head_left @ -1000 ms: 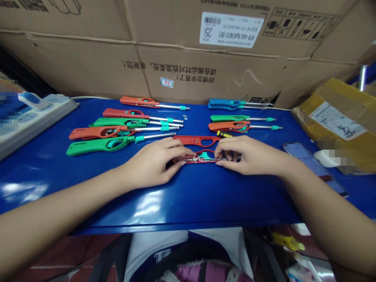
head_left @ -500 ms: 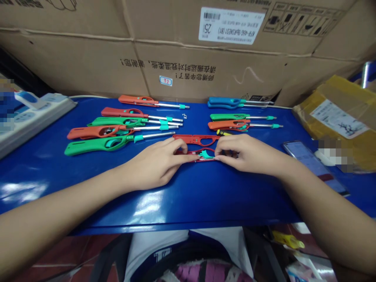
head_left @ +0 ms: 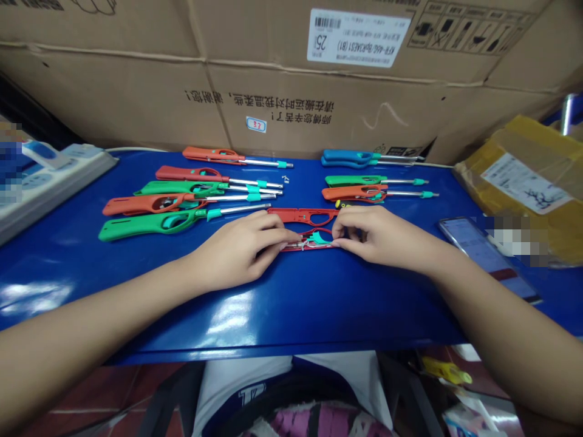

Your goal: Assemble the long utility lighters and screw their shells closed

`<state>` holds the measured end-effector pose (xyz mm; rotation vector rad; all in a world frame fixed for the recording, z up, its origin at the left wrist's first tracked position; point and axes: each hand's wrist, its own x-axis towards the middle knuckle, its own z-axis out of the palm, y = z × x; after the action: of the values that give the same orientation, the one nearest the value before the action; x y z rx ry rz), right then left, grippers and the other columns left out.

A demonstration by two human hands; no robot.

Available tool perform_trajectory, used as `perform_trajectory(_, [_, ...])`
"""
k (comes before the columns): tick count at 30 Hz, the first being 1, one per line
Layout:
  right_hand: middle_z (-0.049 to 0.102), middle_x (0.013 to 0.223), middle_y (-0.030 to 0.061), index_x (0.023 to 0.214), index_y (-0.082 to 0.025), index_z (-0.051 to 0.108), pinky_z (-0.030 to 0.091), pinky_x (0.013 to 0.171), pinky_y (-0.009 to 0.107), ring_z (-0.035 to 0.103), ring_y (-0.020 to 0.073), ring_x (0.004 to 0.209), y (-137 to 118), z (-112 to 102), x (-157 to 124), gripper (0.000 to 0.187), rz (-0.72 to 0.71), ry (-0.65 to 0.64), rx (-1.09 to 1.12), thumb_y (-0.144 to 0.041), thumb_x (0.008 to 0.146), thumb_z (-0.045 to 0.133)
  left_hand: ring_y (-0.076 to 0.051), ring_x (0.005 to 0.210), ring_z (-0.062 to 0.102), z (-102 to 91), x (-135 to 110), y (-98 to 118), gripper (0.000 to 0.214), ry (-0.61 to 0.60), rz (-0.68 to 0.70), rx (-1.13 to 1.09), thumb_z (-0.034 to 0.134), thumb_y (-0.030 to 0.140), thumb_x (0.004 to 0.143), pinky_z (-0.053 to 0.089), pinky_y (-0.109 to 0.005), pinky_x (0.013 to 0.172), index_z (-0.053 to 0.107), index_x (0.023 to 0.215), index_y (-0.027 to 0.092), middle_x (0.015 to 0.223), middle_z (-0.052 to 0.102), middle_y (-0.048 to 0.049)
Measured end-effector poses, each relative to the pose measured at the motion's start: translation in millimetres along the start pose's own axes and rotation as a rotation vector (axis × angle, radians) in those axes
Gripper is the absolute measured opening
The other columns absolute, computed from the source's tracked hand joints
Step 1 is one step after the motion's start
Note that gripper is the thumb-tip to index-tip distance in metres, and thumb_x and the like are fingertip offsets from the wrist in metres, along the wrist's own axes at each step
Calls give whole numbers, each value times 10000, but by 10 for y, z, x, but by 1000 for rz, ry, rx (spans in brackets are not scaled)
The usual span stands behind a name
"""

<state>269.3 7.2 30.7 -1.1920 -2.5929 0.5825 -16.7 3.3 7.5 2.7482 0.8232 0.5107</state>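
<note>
An opened red lighter body (head_left: 313, 240) with a teal trigger inside lies on the blue table (head_left: 291, 303). My left hand (head_left: 237, 252) presses down on its left end with fingers closed over it. My right hand (head_left: 378, 235) pinches its right end between thumb and fingers. Just behind it lies a loose red shell half (head_left: 303, 215). A small yellow-and-black tool (head_left: 340, 205) peeks out behind my right hand.
Several red and green long lighters (head_left: 182, 197) lie at the left rear, and blue, green and orange ones (head_left: 364, 179) at the right rear. Cardboard boxes (head_left: 282, 73) wall the back. A phone (head_left: 487, 255) and a yellow parcel (head_left: 523, 182) sit right; a power strip (head_left: 50, 182) left.
Both hands stayed on the opened red lighter; the fingers shifted slightly, closing in around the teal trigger at its middle.
</note>
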Motion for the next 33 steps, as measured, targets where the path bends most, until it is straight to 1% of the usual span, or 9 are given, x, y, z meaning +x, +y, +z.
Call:
perform_trajectory(6, [699, 831, 50, 864, -172, 695, 461, 664, 279, 605, 155, 722, 41, -58, -1, 137, 51, -33, 85, -237, 913, 585, -227, 1039, 609, 10, -14, 1, 392, -45, 20, 34, 416, 174, 1020, 523, -367, 901, 620, 1349, 235, 1175, 637, -93])
perform_trajectory(10, [679, 764, 41, 824, -163, 681, 420, 587, 257, 569, 135, 643, 31, -57, 0, 131, 83, -26, 97, -244, 887, 599, -232, 1037, 594, -10, -12, 16, 423, -79, 29, 70, 400, 140, 1009, 523, -368, 881, 610, 1357, 257, 1188, 617, -90])
perform_trajectory(14, [604, 672, 5, 799, -166, 669, 368, 530, 244, 485, 110, 558, 12, -42, 7, 140, 94, -36, 114, -280, 867, 625, -242, 1038, 578, -18, 3, 26, 502, -128, 47, 128, 415, 103, 978, 529, -373, 861, 565, 1411, 309, 1209, 593, -86])
perform_trajectory(19, [609, 657, 9, 788, -167, 674, 370, 528, 247, 497, 117, 565, 17, -27, 16, 135, 141, -25, 117, -283, 847, 641, -239, 1045, 576, 0, 5, 19, 495, -130, 49, 121, 395, 119, 994, 533, -381, 875, 558, 1420, 312, 1202, 589, -86])
perform_trajectory(21, [652, 703, 26, 802, -167, 686, 390, 544, 251, 529, 125, 590, 19, -32, 18, 143, 146, -24, 128, -280, 859, 619, -229, 1034, 587, -13, -2, 17, 469, -110, 50, 116, 388, 129, 1001, 533, -371, 869, 579, 1395, 299, 1203, 596, -86])
perform_trajectory(24, [679, 727, 29, 829, -167, 698, 406, 554, 252, 551, 125, 593, 25, -53, 13, 147, 156, 43, 124, -254, 868, 586, -230, 1038, 600, -69, -12, 14, 402, -25, 57, 143, 412, 149, 998, 530, -369, 865, 624, 1325, 248, 1205, 612, -93])
perform_trajectory(27, [655, 671, 8, 822, -175, 695, 381, 529, 253, 516, 113, 539, 45, -77, 3, 126, 166, 83, 73, -244, 855, 595, -235, 1005, 618, -148, -18, -2, 287, 51, 64, 171, 461, 202, 988, 526, -371, 858, 694, 1155, 193, 1115, 660, -89])
perform_trajectory(30, [643, 644, 0, 793, -185, 692, 369, 533, 259, 508, 111, 532, 74, -83, -1, 129, 154, 57, 26, -274, 853, 620, -221, 909, 638, -213, -24, -44, 227, 36, 61, 189, 510, 262, 968, 526, -356, 813, 720, 1001, 183, 978, 695, -64])
perform_trajectory(33, [639, 633, -5, 763, -192, 689, 358, 523, 261, 501, 108, 529, 98, -62, 6, 152, 166, 19, 37, -306, 851, 643, -214, 879, 655, -245, -32, -104, 215, -2, 52, 169, 534, 292, 951, 531, -349, 800, 724, 962, 190, 959, 708, -50])
